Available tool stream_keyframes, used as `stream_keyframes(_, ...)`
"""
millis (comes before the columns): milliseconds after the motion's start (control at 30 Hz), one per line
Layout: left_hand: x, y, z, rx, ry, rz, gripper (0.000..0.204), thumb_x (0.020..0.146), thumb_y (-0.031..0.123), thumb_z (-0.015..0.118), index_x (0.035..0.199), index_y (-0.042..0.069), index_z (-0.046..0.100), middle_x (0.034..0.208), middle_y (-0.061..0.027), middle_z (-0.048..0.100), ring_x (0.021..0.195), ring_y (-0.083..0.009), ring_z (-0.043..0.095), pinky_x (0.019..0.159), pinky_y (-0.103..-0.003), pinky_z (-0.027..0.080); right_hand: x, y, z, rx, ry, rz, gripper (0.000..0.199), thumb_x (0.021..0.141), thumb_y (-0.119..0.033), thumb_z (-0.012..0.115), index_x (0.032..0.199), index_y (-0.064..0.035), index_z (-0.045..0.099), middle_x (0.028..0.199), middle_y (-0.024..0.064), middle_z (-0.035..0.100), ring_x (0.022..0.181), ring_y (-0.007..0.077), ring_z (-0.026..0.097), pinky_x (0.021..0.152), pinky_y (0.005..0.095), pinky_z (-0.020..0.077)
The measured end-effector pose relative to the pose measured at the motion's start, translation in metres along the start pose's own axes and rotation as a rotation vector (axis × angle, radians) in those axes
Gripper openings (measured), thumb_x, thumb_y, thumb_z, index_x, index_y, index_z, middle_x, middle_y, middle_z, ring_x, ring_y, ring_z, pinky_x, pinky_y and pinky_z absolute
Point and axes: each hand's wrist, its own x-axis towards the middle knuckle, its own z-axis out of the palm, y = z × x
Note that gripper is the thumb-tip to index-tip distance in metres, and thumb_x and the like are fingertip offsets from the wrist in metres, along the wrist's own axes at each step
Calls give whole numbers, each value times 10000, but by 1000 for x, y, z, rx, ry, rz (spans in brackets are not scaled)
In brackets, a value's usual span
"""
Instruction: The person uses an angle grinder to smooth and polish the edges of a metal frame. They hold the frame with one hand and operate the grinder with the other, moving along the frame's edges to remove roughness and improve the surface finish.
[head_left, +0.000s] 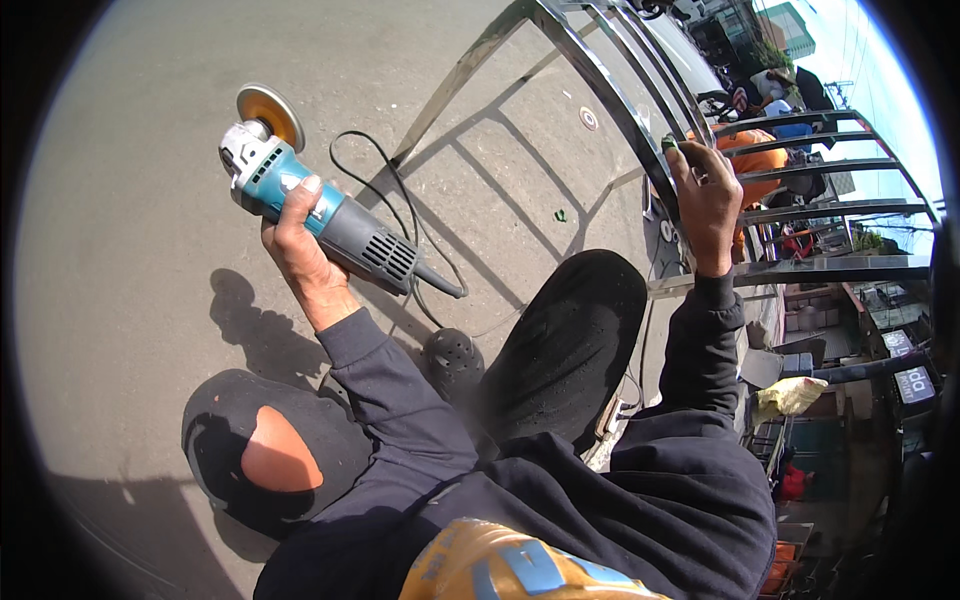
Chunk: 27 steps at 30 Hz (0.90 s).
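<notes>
My left hand [300, 250] is wrapped round the body of a teal and dark grey angle grinder [365, 235], held up off the ground. Its yellowish round disc [270, 115] points to the far left, and whether it is spinning I cannot tell. A shiny metal frame with long parallel bars [600, 90] stands at the far right. Against its edge, my right hand [712, 200] has its fingers closed on a small green piece [669, 143], mostly hidden by the fingertips.
The grinder's black cord [358, 132] loops over the concrete. A green scrap [560, 215] and a round disc [588, 118] lie on the ground. Beyond the bars is a person in orange [755, 165]. My dark clog [452, 358] is between my bent knees.
</notes>
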Motion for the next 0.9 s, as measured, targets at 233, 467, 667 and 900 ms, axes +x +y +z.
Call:
stream_keyframes(233,-5,-37,24,-81,-93,-202,605,745,250,759,1171,-74,477,903,-189,625,736,-292,681,637,-389,610,-74,8,-5,-443,46,-217,197,801,-186,810,879,-74,669,826,69,623,795,236,615,691,368,505)
stream_keyframes(467,-37,-67,50,113,-314,-314,723,724,274,768,1281,-71,463,908,-183,647,745,-260,697,654,-339,624,-56,10,21,-546,68,-348,210,788,-187,795,840,-88,617,823,59,586,787,218,576,649,361,456)
stream_keyframes(667,-25,-56,42,263,-340,-201,679,669,303,775,1205,-54,563,888,-156,651,729,-242,697,676,-351,628,-73,-2,11,-523,45,-131,175,778,-119,775,843,-73,618,850,101,612,821,261,618,669,384,510)
stream_keyframes(900,-15,-59,34,151,-294,-262,721,655,309,777,1223,-76,557,894,-174,654,727,-254,699,673,-355,627,-89,-5,-13,-425,-86,350,227,827,-190,778,887,17,704,806,122,717,724,194,706,678,315,546)
